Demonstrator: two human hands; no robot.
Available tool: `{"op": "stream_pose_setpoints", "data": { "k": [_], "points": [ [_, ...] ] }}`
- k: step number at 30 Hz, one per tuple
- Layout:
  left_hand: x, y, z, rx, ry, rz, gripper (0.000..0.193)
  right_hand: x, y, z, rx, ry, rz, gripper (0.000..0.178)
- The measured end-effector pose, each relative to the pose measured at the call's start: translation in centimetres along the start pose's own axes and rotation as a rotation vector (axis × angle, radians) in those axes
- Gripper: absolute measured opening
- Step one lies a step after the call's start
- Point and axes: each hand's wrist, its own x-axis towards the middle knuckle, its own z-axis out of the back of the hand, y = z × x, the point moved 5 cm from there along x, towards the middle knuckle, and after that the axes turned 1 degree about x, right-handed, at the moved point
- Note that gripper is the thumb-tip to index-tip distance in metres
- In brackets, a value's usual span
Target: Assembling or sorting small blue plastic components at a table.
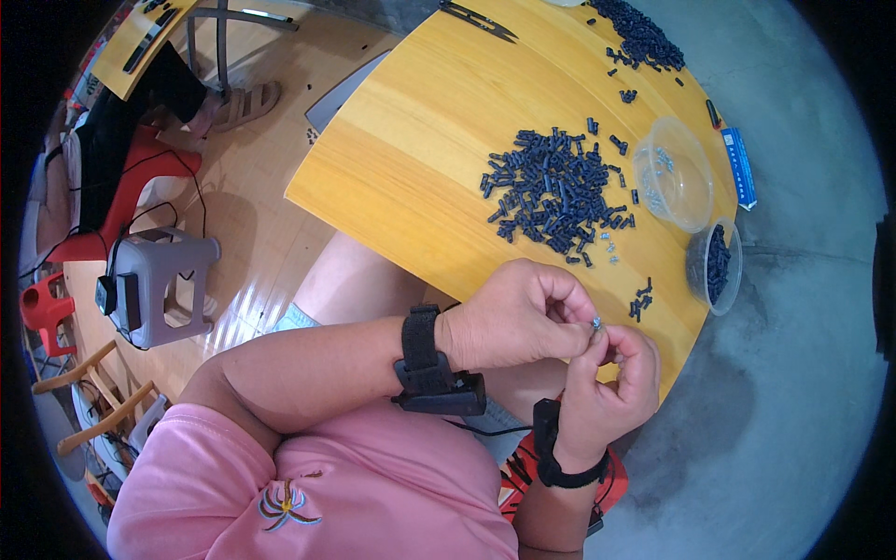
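Note:
My left hand (523,317) and my right hand (623,385) meet over the table's near edge, fingertips pinched together. Between them is a small shiny silvery piece (596,323); its exact kind is too small to tell. Just beyond my hands lies a large heap of small black tubular parts (551,191). A few silvery bits (610,248) lie at its near right side. Close to my right hand is a little cluster of black parts (640,301). A clear round tub (695,210) with some silvery pieces inside stands to the right, and a clear cup (735,280) holds black parts.
The yellow wooden table (392,140) also carries black thread snips (478,21) and another black heap (644,35) at the far side. A blue and white box (739,168) lies at the right edge. At left are a grey stool (168,280) and a seated person's leg and sandal (247,105).

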Motion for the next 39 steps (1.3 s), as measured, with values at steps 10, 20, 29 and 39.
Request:
{"op": "stream_pose_setpoints", "data": {
  "k": [10,20,29,39],
  "points": [
    [-0.1,-0.3,-0.2,0.021,-0.011,-0.058,0.012,-0.6,-1.1,-0.2,0.250,-0.048,-0.253,0.010],
    [-0.2,-0.5,-0.1,-0.001,-0.003,-0.057,0.009,0.0,-0.2,-0.1,0.180,-0.010,-0.119,0.013],
    [-0.4,-0.8,-0.1,0.031,0.007,-0.051,0.009,-0.2,-0.7,-0.3,0.254,-0.005,-0.170,0.015],
    [-0.4,-0.6,0.4,-0.085,0.112,0.091,0.013,0.5,-0.1,0.3,0.237,0.065,-0.065,0.013]
  ]
}}
